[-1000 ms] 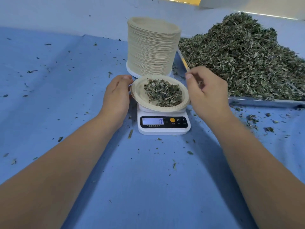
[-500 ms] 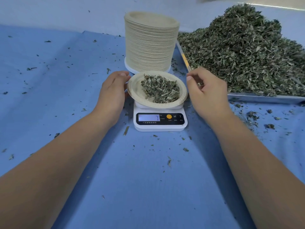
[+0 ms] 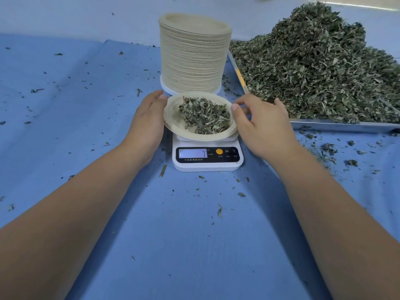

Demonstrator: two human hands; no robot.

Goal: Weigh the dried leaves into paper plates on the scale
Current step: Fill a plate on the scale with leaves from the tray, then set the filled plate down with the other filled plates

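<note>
Blue cloth covers the surface (image 3: 65, 126). Left hand (image 3: 147, 122) cups the paper plate (image 3: 173, 118) edge, fingers together. On the plate, resting on the white scale (image 3: 207, 165), sits a crumbly grey-green heap of dried leaves (image 3: 205, 115). Right hand (image 3: 262, 126) touches the opposite rim, fingers loosely spread.
</note>
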